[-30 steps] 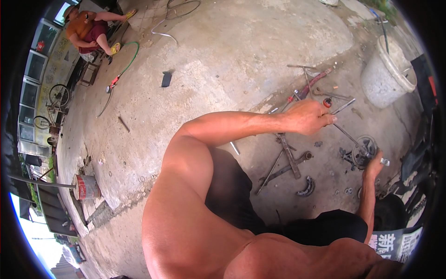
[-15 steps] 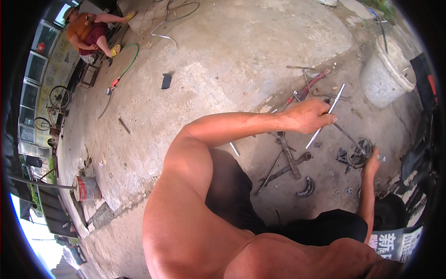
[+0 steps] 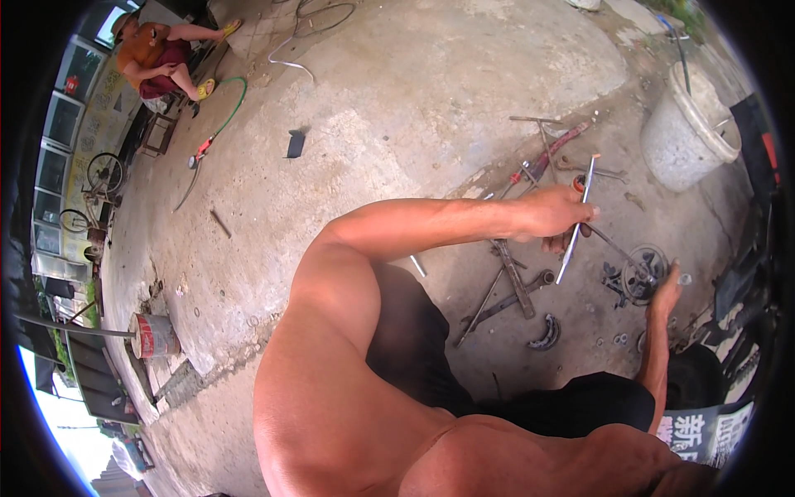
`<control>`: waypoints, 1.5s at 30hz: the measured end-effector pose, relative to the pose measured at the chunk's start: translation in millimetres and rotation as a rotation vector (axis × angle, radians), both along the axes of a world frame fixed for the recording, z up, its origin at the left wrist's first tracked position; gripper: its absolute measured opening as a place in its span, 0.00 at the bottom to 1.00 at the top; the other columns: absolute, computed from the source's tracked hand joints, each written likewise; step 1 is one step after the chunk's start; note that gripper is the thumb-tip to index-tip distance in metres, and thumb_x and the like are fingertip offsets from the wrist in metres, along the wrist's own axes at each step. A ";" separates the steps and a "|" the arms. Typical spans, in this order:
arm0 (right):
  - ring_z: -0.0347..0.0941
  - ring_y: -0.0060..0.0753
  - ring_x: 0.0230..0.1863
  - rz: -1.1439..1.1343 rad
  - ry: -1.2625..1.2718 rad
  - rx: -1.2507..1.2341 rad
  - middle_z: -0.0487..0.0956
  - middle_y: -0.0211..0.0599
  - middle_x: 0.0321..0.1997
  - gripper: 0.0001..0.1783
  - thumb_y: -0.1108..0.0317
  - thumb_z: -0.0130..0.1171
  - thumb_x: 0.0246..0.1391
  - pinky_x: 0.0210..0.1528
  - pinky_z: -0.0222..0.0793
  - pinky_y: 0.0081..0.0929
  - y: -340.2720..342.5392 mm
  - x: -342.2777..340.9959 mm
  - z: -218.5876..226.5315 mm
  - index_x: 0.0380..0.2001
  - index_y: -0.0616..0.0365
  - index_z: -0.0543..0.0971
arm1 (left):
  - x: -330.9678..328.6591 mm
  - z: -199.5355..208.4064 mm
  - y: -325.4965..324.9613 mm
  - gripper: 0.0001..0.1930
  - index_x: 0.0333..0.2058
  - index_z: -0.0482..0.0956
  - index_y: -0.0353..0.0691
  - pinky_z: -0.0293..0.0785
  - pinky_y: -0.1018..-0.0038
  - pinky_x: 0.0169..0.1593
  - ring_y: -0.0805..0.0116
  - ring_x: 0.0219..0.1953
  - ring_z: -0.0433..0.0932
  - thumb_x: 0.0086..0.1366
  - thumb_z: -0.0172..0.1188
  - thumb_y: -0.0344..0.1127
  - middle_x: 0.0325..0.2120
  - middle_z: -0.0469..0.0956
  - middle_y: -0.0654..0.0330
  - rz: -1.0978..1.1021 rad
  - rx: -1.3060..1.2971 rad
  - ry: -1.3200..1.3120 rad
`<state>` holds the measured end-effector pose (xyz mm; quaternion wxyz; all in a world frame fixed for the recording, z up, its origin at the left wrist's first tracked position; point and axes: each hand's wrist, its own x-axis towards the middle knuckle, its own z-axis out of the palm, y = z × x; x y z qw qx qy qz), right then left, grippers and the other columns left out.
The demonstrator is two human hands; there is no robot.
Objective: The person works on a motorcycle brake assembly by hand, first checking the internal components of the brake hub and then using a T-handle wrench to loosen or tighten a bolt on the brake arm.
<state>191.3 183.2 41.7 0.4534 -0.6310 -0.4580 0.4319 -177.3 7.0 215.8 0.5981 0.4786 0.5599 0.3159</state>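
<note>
My left hand (image 3: 556, 213) is closed around the silver crossbar of a T-handle wrench (image 3: 567, 255). The wrench's dark shaft slants down to the right and meets a round metal hub (image 3: 631, 291) near the ground. On the hub's right rim, my right hand (image 3: 665, 290) is closed, its fingers partly hidden. Left of the hub lies a small dark metal part (image 3: 613, 282). A curved brake shoe (image 3: 545, 332) and a ring spanner (image 3: 526, 298) rest on the concrete below my left hand.
Beyond my left hand lie a red-handled tool (image 3: 559, 147) and more spanners. A whitish bucket (image 3: 687, 132) stands at the far right, near a black tyre (image 3: 696, 377). At the far left a person (image 3: 157, 62) sits; a green air hose (image 3: 236, 108) crosses the concrete.
The wrench's crossbar has turned to a steeper angle, its top end shifting left. More of my left hand's fingers show below. The seated person's arm has moved onto the leg.
</note>
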 end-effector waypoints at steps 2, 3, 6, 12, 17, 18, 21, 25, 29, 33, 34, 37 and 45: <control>0.71 0.34 0.51 0.033 -0.063 0.008 0.78 0.44 0.52 0.40 0.40 0.54 0.62 0.57 0.64 0.32 9.3 12.1 -1.5 0.53 0.75 0.75 | 3.2 -7.2 2.1 0.16 0.40 0.74 0.38 0.72 0.70 0.19 0.71 0.14 0.74 0.75 0.51 0.47 0.21 0.77 0.60 0.086 -0.183 -0.244; 0.71 0.34 0.50 0.064 -0.127 0.014 0.78 0.45 0.51 0.39 0.41 0.54 0.63 0.57 0.65 0.32 12.3 16.8 -2.3 0.51 0.76 0.76 | 5.6 -6.1 1.0 0.15 0.47 0.71 0.38 0.71 0.71 0.18 0.71 0.14 0.74 0.74 0.52 0.45 0.22 0.78 0.59 0.143 -0.175 -0.316; 0.71 0.32 0.47 0.029 -0.116 0.076 0.79 0.44 0.48 0.38 0.41 0.54 0.63 0.54 0.66 0.31 12.1 13.2 -0.8 0.48 0.76 0.77 | 5.6 0.5 0.6 0.21 0.58 0.63 0.36 0.73 0.73 0.18 0.70 0.15 0.74 0.74 0.54 0.41 0.25 0.78 0.59 0.223 -0.050 -0.296; 0.71 0.30 0.47 0.034 0.016 0.022 0.78 0.40 0.48 0.40 0.40 0.55 0.62 0.54 0.66 0.29 6.0 6.5 11.3 0.52 0.74 0.77 | -4.1 14.0 -4.0 0.30 0.66 0.57 0.31 0.80 0.71 0.30 0.68 0.26 0.81 0.70 0.56 0.33 0.37 0.81 0.56 0.137 0.371 -0.025; 0.72 0.33 0.50 -0.015 0.140 -0.027 0.78 0.42 0.52 0.41 0.39 0.56 0.61 0.57 0.65 0.31 15.5 16.4 12.7 0.55 0.73 0.75 | -12.9 4.4 -5.4 0.33 0.62 0.65 0.30 0.79 0.62 0.42 0.57 0.36 0.82 0.57 0.62 0.31 0.42 0.81 0.54 -0.154 0.956 0.379; 0.72 0.34 0.52 -0.033 0.155 -0.008 0.77 0.43 0.54 0.41 0.39 0.56 0.60 0.58 0.65 0.31 16.7 18.7 13.3 0.56 0.72 0.75 | -12.8 6.6 -5.4 0.33 0.62 0.65 0.30 0.79 0.62 0.42 0.57 0.36 0.82 0.57 0.62 0.31 0.42 0.81 0.54 -0.154 0.956 0.378; 0.72 0.35 0.53 -0.036 0.109 0.013 0.77 0.46 0.56 0.41 0.40 0.56 0.61 0.59 0.64 0.32 17.3 21.0 15.8 0.56 0.73 0.74 | -11.6 14.9 -4.3 0.19 0.48 0.75 0.28 0.77 0.62 0.37 0.58 0.31 0.82 0.66 0.59 0.38 0.30 0.82 0.55 -0.147 1.039 0.611; 0.73 0.36 0.49 -0.013 -0.099 0.179 0.80 0.48 0.49 0.38 0.44 0.55 0.63 0.56 0.65 0.33 12.1 16.6 21.5 0.51 0.77 0.76 | -7.3 18.2 -2.1 0.25 0.27 0.77 0.36 0.71 0.69 0.23 0.66 0.18 0.76 0.75 0.48 0.52 0.13 0.74 0.59 -0.043 0.211 0.177; 0.74 0.35 0.46 0.074 -0.231 0.287 0.82 0.49 0.43 0.36 0.46 0.54 0.64 0.54 0.66 0.33 0.9 9.7 17.7 0.46 0.79 0.78 | -12.3 10.5 -8.7 0.26 0.25 0.77 0.38 0.61 0.75 0.15 0.74 0.12 0.69 0.76 0.48 0.53 0.12 0.72 0.61 0.081 -0.088 -0.109; 0.75 0.35 0.44 0.081 -0.280 0.268 0.83 0.48 0.42 0.35 0.46 0.53 0.64 0.53 0.67 0.34 -14.2 -10.7 30.6 0.44 0.78 0.78 | -20.3 3.6 -9.1 0.20 0.39 0.79 0.33 0.67 0.75 0.22 0.74 0.18 0.72 0.75 0.51 0.48 0.18 0.75 0.61 0.114 0.144 0.027; 0.75 0.35 0.44 0.044 -0.269 0.260 0.83 0.47 0.42 0.34 0.46 0.53 0.65 0.54 0.67 0.34 -14.4 -6.6 36.4 0.44 0.78 0.79 | -16.2 9.1 -4.8 0.20 0.39 0.79 0.33 0.67 0.75 0.22 0.74 0.18 0.72 0.75 0.51 0.48 0.18 0.75 0.61 0.094 0.142 0.025; 0.79 0.32 0.41 -0.038 0.080 0.058 0.84 0.43 0.39 0.32 0.46 0.54 0.63 0.48 0.72 0.33 -12.0 1.7 64.1 0.43 0.73 0.80 | 3.1 34.0 10.9 0.20 0.55 0.73 0.31 0.72 0.71 0.38 0.73 0.32 0.76 0.72 0.56 0.40 0.26 0.80 0.61 -0.081 0.443 0.271; 0.76 0.37 0.40 0.032 -0.074 -0.096 0.82 0.51 0.38 0.39 0.37 0.54 0.55 0.47 0.69 0.37 -11.4 -29.3 76.4 0.40 0.71 0.80 | -7.1 6.4 -9.7 0.14 0.48 0.79 0.32 0.75 0.68 0.40 0.62 0.32 0.81 0.71 0.59 0.37 0.32 0.82 0.54 -0.160 0.611 0.440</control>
